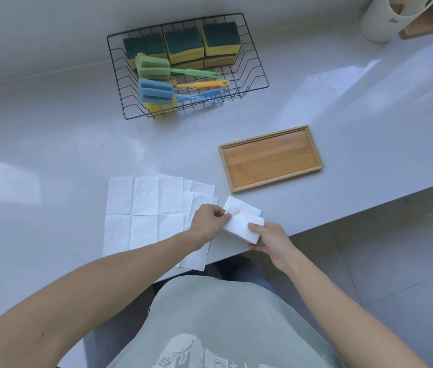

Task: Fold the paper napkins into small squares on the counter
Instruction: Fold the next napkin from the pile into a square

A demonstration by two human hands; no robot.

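White folded napkin pinched by left hand and right hand near the wooden tray; counter edge just beside.

I see a bright, evenly lit scene in soft daylight. Pale patches of glare sit on the glossy grey surface at far left and upper right. Shadows are faint. The wide lens bends straight edges near the frame's borders, and the lower right corner is blurred.
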